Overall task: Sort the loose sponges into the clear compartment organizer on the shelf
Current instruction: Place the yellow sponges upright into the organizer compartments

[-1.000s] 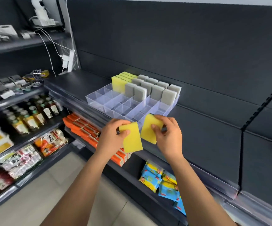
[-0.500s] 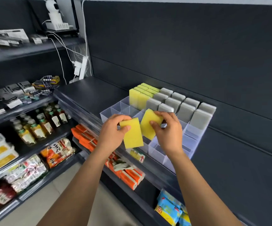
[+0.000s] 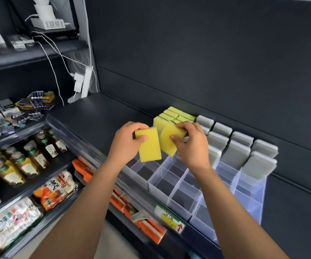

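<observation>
My left hand (image 3: 125,142) grips one yellow sponge (image 3: 150,146) upright by its top end. Beside it my right hand (image 3: 193,144) pinches a second yellow sponge (image 3: 168,141), tilted. Both sponges hang over the left rows of the clear compartment organizer (image 3: 180,186) on the dark shelf. Several yellow sponges (image 3: 175,115) stand in its back left compartments and several grey sponges (image 3: 233,148) fill the back right ones. The front compartments hold nothing.
The dark shelf (image 3: 93,116) stretches left of the organizer, with a black back wall behind. Bottles (image 3: 27,157) and snack packs (image 3: 55,189) fill the lower left shelves. Orange boxes (image 3: 147,227) sit under the shelf edge. White cables and a power strip (image 3: 84,81) hang at the corner.
Both hands have moved forward and up with their sponges, from the shelf's front edge to over the organizer's left rows. The view has closed in on the organizer.
</observation>
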`<state>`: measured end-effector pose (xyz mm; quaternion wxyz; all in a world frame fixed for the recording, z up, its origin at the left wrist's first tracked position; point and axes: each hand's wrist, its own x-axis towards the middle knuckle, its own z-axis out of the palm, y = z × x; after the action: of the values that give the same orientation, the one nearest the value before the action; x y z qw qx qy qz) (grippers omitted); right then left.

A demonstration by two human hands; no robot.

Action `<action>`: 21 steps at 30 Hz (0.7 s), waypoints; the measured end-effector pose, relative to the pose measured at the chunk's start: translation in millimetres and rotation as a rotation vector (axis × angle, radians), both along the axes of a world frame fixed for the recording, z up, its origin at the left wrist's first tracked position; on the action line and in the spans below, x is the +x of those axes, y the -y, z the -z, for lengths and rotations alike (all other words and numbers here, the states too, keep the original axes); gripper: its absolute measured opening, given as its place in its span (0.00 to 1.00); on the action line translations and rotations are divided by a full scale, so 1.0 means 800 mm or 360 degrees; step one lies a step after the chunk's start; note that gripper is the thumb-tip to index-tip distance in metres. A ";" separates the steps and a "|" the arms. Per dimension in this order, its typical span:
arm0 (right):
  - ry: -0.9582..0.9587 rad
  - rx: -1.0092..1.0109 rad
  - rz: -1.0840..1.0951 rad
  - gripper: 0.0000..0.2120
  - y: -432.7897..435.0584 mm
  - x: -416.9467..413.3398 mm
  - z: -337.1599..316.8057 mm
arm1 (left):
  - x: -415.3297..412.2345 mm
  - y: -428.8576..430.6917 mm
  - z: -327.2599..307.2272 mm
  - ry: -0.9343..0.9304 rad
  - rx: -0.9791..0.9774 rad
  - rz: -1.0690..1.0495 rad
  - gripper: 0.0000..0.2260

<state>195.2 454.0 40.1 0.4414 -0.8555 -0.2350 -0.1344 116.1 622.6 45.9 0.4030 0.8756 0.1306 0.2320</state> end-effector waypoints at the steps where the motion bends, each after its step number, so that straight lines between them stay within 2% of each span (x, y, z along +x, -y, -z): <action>1: -0.0007 -0.0046 0.0013 0.13 -0.007 0.006 -0.001 | 0.009 -0.008 0.000 -0.0007 -0.0004 0.0016 0.12; 13: -0.0165 -0.0751 0.0255 0.11 -0.066 0.054 -0.001 | 0.115 -0.077 0.002 -0.0064 0.0058 0.0463 0.11; 21: 0.0133 -0.1125 0.0424 0.08 -0.073 0.068 0.013 | 0.142 -0.090 0.017 -0.0044 0.0233 0.0715 0.10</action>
<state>249.2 512.7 29.7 0.0877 -0.9718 -0.1713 -0.1360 229.8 694.7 32.3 0.3780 0.9127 -0.0792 0.1332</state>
